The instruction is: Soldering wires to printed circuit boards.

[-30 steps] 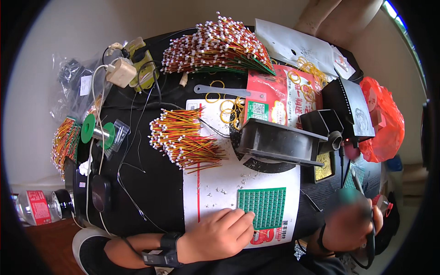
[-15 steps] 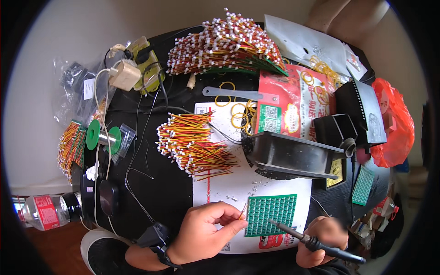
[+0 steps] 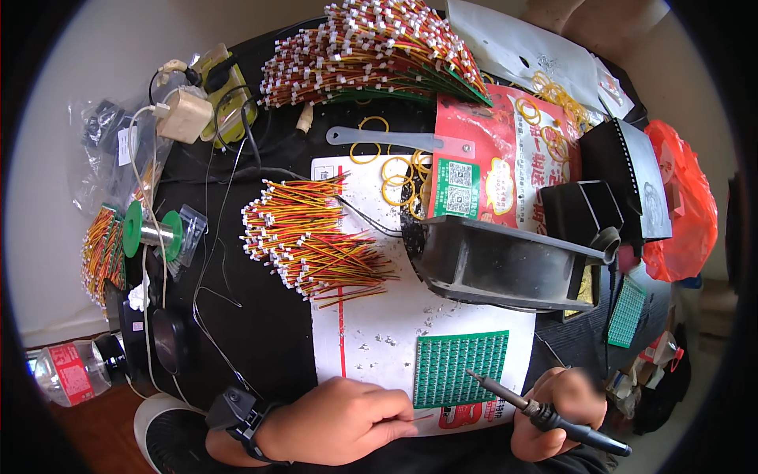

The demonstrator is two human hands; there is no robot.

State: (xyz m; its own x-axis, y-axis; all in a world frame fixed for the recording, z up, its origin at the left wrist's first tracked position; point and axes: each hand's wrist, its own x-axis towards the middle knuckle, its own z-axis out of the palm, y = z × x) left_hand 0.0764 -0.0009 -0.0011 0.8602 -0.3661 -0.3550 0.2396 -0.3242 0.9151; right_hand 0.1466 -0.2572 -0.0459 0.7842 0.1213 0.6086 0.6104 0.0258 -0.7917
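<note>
Gripping a slim soldering iron with a grey metal shaft and black handle, the right hand is closed around it at the near right, partly blurred. The iron's tip points left, over a flat green rectangular circuit board; whether they touch, I cannot tell. The board lies on a white printed sheet with a red stripe, at the near middle of the black table. Just to the board's near left is the left hand, thumb and forefinger pinched together on a thin reddish wire that pokes out to the right. The two hands are apart, with the board's near edge between them

Beyond the left hand lies a spread bundle of red and yellow wires with white plastic connectors. To its right stands a black open-sided plastic housing, and farther off, a larger heap of white-tipped wires. At the far left sits a green-flanged solder spool
</note>
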